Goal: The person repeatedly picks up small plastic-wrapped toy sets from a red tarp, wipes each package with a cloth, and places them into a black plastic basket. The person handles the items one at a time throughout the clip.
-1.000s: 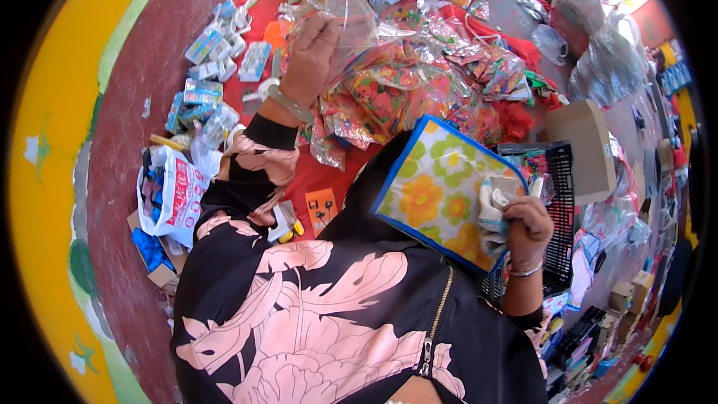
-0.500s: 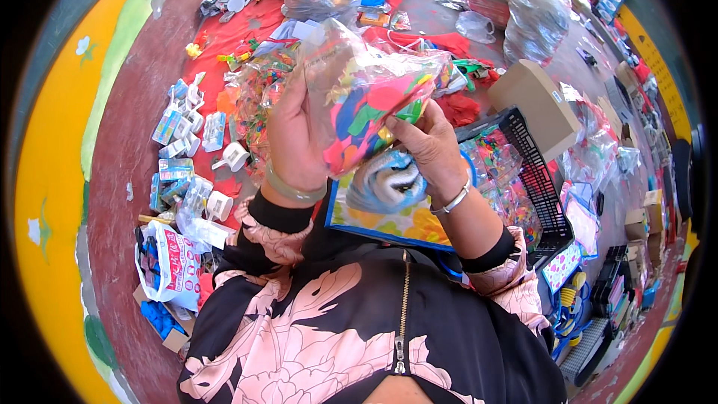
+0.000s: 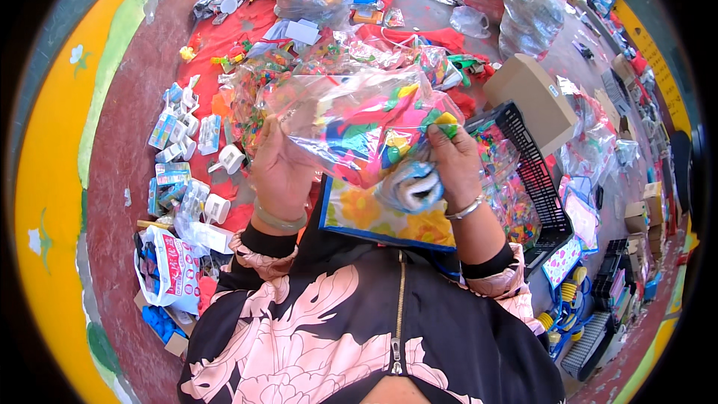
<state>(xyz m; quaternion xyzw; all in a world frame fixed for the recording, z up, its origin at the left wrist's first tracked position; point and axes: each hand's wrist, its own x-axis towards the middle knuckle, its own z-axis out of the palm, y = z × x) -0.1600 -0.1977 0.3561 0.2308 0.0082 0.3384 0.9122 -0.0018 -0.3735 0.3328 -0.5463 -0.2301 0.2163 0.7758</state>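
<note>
A clear plastic bag (image 3: 359, 116) of pink, green, blue and yellow pieces lies stretched sideways between my hands. The pieces are bunched toward its right half; their exact kind is hard to make out. My left hand (image 3: 280, 168) is closed on the bag's left end, where the plastic is slack. At the other end, my right hand (image 3: 458, 168) pinches a corner with green and yellow pieces showing beside the fingertips. Below the bag, a blue-and-white fuzzy roll (image 3: 411, 187) rests over a yellow floral panel (image 3: 374, 213) on my lap.
To my right stands a black plastic crate (image 3: 553, 213) with bags of small colourful pieces, beside a cardboard box (image 3: 531, 101). More filled bags (image 3: 258, 97) lie ahead on red cloth. White-and-blue boxed goods (image 3: 172, 172) and a white shopping bag (image 3: 168, 265) line the left.
The bag has come down from upright to lying sideways, stretched wider. My left hand has lowered and moved left; my right hand has shifted right to the bag's corner.
</note>
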